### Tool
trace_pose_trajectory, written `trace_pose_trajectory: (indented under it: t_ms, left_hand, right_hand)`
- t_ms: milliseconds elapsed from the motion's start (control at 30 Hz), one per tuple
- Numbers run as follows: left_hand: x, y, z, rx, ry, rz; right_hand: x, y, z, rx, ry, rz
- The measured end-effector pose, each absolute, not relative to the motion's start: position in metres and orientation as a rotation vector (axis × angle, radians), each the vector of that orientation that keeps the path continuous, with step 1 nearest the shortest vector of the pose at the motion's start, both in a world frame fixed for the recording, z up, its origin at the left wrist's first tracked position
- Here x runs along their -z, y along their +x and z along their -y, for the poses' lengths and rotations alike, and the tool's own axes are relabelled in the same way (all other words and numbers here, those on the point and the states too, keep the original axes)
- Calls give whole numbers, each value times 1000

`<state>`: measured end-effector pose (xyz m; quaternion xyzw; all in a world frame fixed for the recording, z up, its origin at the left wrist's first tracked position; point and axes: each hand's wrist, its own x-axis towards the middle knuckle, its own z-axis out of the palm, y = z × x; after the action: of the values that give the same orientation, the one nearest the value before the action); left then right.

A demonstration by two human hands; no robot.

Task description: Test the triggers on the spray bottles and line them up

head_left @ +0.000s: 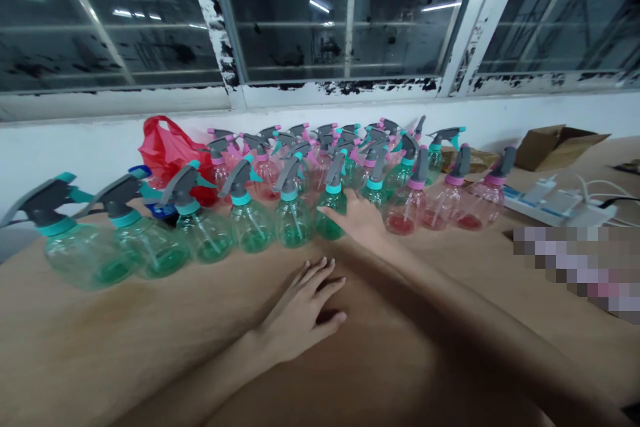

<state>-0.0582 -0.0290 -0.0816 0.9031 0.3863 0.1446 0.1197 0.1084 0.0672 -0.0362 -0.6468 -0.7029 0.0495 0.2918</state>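
My right hand [367, 220] is at a green spray bottle [330, 221] in the front row, its thumb across the front of the bottle and its other fingers partly hidden behind the right side. That bottle stands upright on the table, with a grey trigger head and a teal collar. My left hand [295, 313] rests palm down on the wooden table [380, 360], fingers spread, holding nothing. Left of the gripped bottle, more green spray bottles [253, 223] stand in a row. Pink spray bottles [405, 207] are to the right of my right hand.
Behind the front row, several more pink and green bottles [320, 170] crowd against the wall. A red plastic bag [173, 150] sits back left. At the right are a cardboard box [550, 147] and a white power strip [560, 203] with cables. A window [330, 13] spans the back.
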Motion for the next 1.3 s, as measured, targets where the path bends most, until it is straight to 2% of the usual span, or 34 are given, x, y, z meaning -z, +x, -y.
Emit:
trace_pose_trajectory:
  t_ms: [333, 533, 833, 1133, 1300]
  left_hand:
    - [46, -53, 20, -975, 2223, -1411]
    - [18, -37, -2, -1172, 2130, -1369]
    - [-3, -20, 11, -1031, 2059, -922]
    - [12, -35, 20, -1033, 1917, -1054]
    - [7, -41, 18, -979, 2021, -1089]
  right_hand:
    - [38, 119, -33, -43, -1697, 1981]
    - [37, 123, 6, 47, -1599, 2092]
    - [53, 107, 46, 74, -1296, 2141]
    - [65, 135, 31, -241, -904, 2367]
    - [92, 165, 1, -258, -1066, 2448]
